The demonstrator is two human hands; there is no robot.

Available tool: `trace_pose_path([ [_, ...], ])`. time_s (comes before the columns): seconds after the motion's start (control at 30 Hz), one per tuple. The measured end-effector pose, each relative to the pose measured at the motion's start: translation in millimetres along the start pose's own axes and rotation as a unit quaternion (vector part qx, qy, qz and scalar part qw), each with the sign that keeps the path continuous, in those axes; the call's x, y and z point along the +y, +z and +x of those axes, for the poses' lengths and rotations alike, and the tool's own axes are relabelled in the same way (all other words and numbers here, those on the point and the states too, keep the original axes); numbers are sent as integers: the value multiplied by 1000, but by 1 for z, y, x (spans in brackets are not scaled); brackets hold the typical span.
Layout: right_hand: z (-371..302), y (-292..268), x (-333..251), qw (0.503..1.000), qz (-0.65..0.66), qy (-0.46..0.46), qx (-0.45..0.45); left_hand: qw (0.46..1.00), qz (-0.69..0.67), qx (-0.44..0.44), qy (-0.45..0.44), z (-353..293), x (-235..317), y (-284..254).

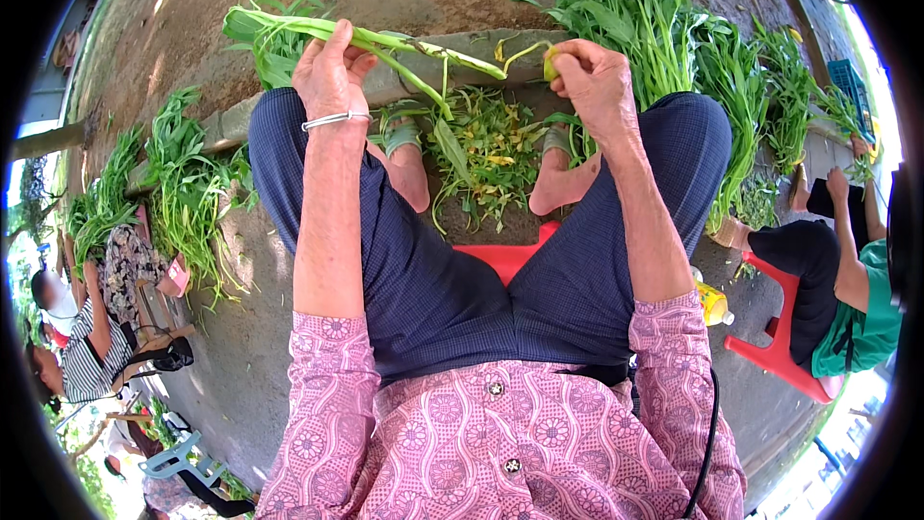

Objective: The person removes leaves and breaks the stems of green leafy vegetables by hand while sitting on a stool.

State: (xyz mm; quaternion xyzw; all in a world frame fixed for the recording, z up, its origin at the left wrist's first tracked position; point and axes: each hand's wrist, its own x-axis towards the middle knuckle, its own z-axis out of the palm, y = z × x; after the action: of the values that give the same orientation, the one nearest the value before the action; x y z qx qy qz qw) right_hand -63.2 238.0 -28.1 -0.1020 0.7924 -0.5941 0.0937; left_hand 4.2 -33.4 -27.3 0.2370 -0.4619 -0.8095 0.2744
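My left hand [332, 72] is closed around a bundle of green leafy stalks [404, 43] held level above my knees; a thin silver bangle sits on that wrist. My right hand [592, 77] pinches the thin, yellowish end of a stalk [525, 51] at the bundle's right tip. Below, between my two feet, lies a heap of torn-off green and yellow leaves [481, 149] on the ground. I sit on a low red stool [505, 258].
A large pile of green stalks [664, 29] lies at the upper right, more bundles [188, 193] at the left along a concrete kerb. A person on a red stool [837, 289] works at the right; other people sit at the far left. A yellow bottle [714, 303] stands by my right thigh.
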Motion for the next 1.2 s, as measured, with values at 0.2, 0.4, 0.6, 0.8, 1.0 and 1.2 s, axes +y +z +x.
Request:
trace_pose_path([
  [0.2, 18, 14, 36, 991, -82, 101, 15, 999, 28, 14, 41, -3, 6, 3],
  [0.4, 29, 46, 118, 942, -328, 58, -31, 992, 76, 18, 99, -13, 14, 6],
  [0.6, -7, 96, 217, 916, -349, 70, -187, 982, 124, 29, 136, -17, 20, 9],
  [0.8, -54, 136, 227, 848, -432, 15, -309, 981, 131, 35, 143, -17, 27, 3],
  [1.0, -66, 138, 212, 763, -492, 102, -407, 979, 148, 40, 131, -17, 32, 2],
  [1.2, -70, 144, 206, 725, -463, 181, -477, 974, 165, 53, 148, -18, 36, 1],
])
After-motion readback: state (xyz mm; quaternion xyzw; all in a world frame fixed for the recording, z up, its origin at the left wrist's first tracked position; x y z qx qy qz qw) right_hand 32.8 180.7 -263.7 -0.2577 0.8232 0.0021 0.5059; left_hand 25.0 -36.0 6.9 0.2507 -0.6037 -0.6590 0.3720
